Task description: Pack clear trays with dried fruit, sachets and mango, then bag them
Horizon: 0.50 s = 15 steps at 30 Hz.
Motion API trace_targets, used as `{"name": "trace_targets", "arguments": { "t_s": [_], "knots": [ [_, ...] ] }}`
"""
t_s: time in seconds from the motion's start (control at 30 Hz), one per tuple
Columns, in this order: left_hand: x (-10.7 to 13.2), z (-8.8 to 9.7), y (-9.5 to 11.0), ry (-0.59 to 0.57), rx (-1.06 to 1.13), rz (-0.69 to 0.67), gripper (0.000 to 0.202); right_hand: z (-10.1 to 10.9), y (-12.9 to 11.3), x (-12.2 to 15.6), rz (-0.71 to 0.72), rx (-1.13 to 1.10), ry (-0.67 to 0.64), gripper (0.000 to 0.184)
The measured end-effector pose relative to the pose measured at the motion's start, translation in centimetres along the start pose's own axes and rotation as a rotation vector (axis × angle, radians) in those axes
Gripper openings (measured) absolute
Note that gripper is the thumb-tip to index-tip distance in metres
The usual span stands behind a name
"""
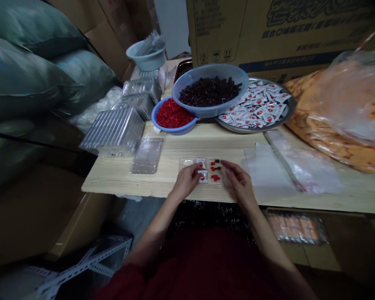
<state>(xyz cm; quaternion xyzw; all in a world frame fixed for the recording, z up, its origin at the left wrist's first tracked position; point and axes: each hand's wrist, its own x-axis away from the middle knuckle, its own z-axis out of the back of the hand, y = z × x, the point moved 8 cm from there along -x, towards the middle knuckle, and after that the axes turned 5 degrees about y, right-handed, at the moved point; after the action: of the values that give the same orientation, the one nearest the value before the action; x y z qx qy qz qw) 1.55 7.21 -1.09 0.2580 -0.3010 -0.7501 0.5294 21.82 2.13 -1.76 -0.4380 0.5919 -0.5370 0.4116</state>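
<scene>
A clear compartment tray [187, 163] lies on the wooden table [206, 146] near its front edge. It holds white sachets with red print, red pieces and dark pieces. My left hand [187, 180] rests on the tray's left half, fingertips pinched on a sachet [203, 174]. My right hand [239, 179] touches the tray's right end with curled fingers; what is under them is hidden.
Behind are a small blue bowl of red pieces [173, 114], a large blue bowl of dark pieces [210, 91], a metal pan of sachets [258, 106]. Stacks of clear trays [115, 129] at left, plastic bags [268, 171] and a bag of orange snacks [340, 121] at right.
</scene>
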Motion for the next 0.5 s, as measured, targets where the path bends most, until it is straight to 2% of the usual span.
{"name": "trace_targets", "arguments": {
  "t_s": [0.13,0.3,0.37,0.4,0.43,0.5],
  "knots": [
    [0.6,0.5,1.7,0.18,-0.12,-0.139,0.027,1.6,0.1,0.2,0.071,0.103,0.026,0.029],
    [1.0,-0.6,2.7,0.143,-0.195,-0.243,0.029,2.1,-1.2,-0.9,0.193,0.197,0.065,0.024],
    [0.9,-0.5,2.9,0.158,-0.2,-0.264,0.029,2.8,-3.2,-2.2,0.281,0.23,0.089,0.022],
    [0.9,-0.1,3.0,0.181,-0.183,-0.272,0.029,3.7,-4.9,-3.1,0.347,0.254,0.128,0.022],
    [0.9,0.6,3.0,0.211,-0.161,-0.277,0.029,5.3,-6.9,-4.1,0.429,0.287,0.195,0.023],
    [1.2,2.3,2.7,0.273,-0.133,-0.279,0.027,10.2,-11.8,-6.4,0.614,0.4,0.403,0.026]
  ]
}}
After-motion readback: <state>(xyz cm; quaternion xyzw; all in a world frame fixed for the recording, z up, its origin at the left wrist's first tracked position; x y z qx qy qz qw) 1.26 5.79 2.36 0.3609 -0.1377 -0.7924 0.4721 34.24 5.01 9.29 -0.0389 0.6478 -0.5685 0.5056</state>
